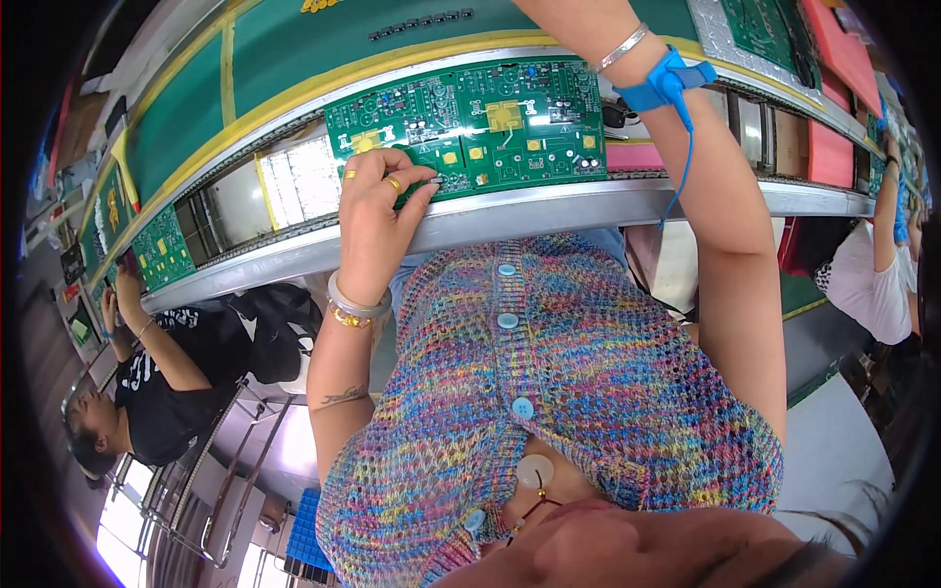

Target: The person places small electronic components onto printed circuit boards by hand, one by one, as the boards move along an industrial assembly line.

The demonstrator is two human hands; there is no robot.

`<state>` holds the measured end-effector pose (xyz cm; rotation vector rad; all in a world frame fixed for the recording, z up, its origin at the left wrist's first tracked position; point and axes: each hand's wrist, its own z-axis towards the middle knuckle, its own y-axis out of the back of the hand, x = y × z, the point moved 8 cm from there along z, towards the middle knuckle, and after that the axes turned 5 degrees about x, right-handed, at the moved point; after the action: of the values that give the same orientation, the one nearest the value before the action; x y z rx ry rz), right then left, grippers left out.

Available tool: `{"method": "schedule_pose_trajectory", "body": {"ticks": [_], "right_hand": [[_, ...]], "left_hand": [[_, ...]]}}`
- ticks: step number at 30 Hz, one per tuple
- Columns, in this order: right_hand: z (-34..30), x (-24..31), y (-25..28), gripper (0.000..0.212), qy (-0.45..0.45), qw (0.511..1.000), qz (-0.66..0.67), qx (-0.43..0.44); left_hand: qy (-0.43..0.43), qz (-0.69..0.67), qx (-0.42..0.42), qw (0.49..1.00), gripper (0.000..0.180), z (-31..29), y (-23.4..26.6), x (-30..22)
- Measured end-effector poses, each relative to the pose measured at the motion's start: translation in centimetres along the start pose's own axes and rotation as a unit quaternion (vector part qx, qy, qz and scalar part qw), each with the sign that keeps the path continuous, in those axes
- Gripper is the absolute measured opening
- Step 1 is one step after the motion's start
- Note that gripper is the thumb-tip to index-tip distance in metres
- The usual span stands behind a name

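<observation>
"How many rings (394, 183) on the left hand (377, 211)?"

"Two."

"And buttons (507, 320) in view?"

"Four."

"Blue wrist straps (659, 88)?"

"One."

"Yellow squares (476, 153) on the board (559, 167) beneath that hand?"

"Four small, two large."

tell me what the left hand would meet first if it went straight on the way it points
Most likely the green circuit board right under the left hand; skimming rightward over it, perhaps the small yellow component, though this single view leaves the depth unclear.
</observation>
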<state>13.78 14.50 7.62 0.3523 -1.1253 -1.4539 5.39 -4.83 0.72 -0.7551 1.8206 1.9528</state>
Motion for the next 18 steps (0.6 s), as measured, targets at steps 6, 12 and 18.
{"method": "schedule_pose_trajectory", "body": {"ticks": [6,12,18], "right_hand": [[-1.4,2.1,0.5,0.008,-0.002,0.998,0.051,0.024],[-6.8,4.5,-2.9,0.013,0.002,0.989,0.126,0.079],[-9.3,6.3,-6.3,0.010,-0.034,0.955,0.220,0.195]], "left_hand": [[-0.052,0.057,-0.002,0.997,0.017,0.1,0.1,-1.6],[-0.090,0.074,0.009,0.993,0.023,0.5,0.1,-2.5],[0.014,0.095,-0.080,0.992,0.021,-0.8,5.1,1.7]]}}
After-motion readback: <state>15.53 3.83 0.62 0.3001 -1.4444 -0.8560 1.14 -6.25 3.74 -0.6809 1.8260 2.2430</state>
